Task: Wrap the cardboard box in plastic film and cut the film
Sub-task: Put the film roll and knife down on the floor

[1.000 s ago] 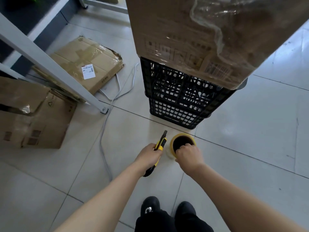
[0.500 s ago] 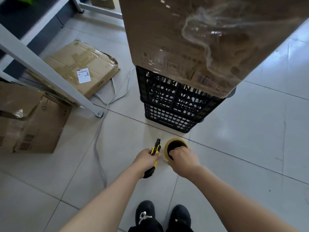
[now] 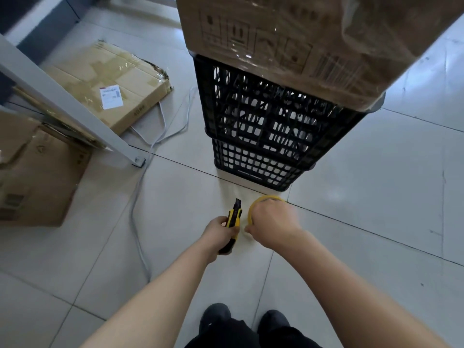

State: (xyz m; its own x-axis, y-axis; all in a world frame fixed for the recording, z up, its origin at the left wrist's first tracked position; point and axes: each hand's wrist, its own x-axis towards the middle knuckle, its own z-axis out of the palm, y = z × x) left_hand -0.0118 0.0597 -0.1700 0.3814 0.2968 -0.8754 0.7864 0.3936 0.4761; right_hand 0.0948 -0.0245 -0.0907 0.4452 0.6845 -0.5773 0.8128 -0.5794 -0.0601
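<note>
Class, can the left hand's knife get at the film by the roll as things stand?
Probably yes: the left hand grips the knife right beside the roll under the right hand, with nothing between them. The film itself is barely visible.

Pale tiled floor [image 3: 376, 197] carries a black crate [image 3: 263, 136], flattened cartons [image 3: 113, 81] and a grey cable [image 3: 136, 222].

Pale glossy floor tiles [image 3: 376, 197] with dark grout lines — a grey metal rack leg [image 3: 75, 109] at left.
</note>
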